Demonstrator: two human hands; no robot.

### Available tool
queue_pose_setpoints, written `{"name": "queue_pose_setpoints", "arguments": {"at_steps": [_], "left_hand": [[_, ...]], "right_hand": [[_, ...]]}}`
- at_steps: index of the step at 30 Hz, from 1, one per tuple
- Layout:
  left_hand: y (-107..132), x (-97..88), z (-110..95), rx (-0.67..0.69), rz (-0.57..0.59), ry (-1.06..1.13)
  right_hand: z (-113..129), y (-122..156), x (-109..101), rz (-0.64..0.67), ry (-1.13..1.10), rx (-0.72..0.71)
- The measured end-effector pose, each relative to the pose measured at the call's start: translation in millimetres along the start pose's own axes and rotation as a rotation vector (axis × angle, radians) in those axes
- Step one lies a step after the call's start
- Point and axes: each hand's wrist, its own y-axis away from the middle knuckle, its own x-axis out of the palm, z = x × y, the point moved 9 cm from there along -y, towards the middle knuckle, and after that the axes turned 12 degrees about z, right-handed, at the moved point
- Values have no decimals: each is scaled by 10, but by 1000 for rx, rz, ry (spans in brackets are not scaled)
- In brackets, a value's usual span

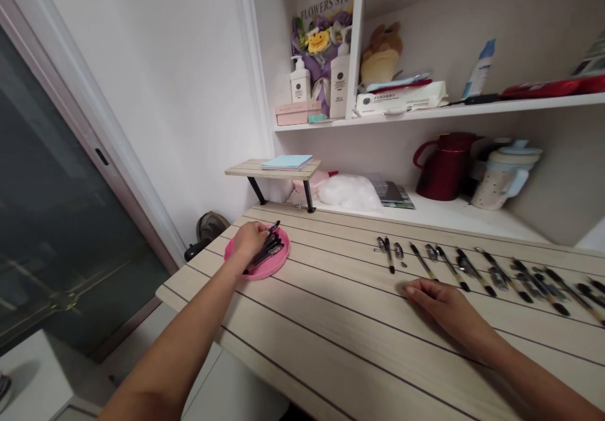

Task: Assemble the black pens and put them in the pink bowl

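A round pink tray (273, 268) sits near the left end of the wooden desk (331, 345) with several black pens (268, 249) piled in it. My left hand (249, 239) reaches into the tray, fingers curled round the pens. Along the back right of the desk runs a row of several black pens and loose caps (472, 270). My right hand (442, 304) lies flat on the desk just in front of that row, fingers stretched out, holding nothing.
A small riser shelf (271, 170) with a blue notebook stands at the desk's back left. Behind are a red jug (444, 166), a pale kettle (503, 175), a white wad (350, 193) and shelves with bottles. A dark glass door is at left.
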Motion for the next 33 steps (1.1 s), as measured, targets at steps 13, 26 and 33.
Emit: {"name": "queue_pose_setpoints", "arguments": {"at_steps": [13, 26, 33], "left_hand": [[273, 364, -676, 310, -25, 184], [981, 1912, -1589, 121, 722, 1071], [960, 2005, -1515, 155, 707, 1098]], "right_hand": [[69, -344, -48, 49, 445, 46], [279, -1264, -218, -32, 782, 350], [129, -1284, -84, 83, 797, 425]]}}
